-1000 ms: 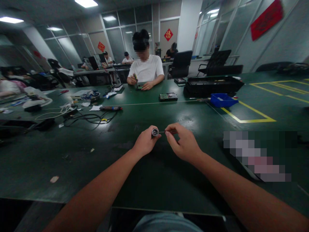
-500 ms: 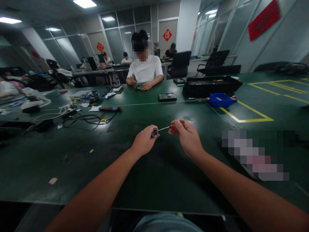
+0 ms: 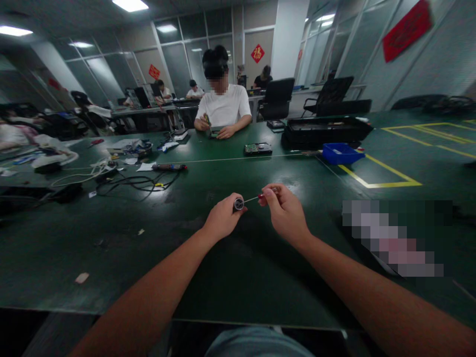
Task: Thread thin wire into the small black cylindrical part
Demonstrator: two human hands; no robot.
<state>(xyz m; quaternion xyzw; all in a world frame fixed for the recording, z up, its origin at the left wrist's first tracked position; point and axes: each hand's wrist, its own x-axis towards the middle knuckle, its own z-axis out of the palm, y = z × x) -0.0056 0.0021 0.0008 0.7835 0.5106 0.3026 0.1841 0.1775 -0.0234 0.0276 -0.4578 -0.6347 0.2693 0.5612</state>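
Observation:
My left hand (image 3: 220,219) is closed around a small dark cylindrical part (image 3: 238,204), whose round, silver-rimmed end faces me. Most of that part is hidden by my fingers. My right hand (image 3: 289,214) grips a thin screwdriver (image 3: 261,196) with a red and clear handle, held nearly level above the table. Its metal shaft points left and its tip reaches the rimmed end of the part; whether it sits inside a screw is too small to tell.
Across the green table (image 3: 208,287), a person in a white shirt (image 3: 225,106) works on a small device. A circuit-board drive (image 3: 258,148), a blue bin (image 3: 342,154) and a black tray (image 3: 327,131) lie ahead. On the left are cables (image 3: 139,184) and an electric screwdriver (image 3: 169,167).
The fingers of my right hand have shifted around the screwdriver, and more of its red and clear handle shows. My left hand and the part have barely moved.

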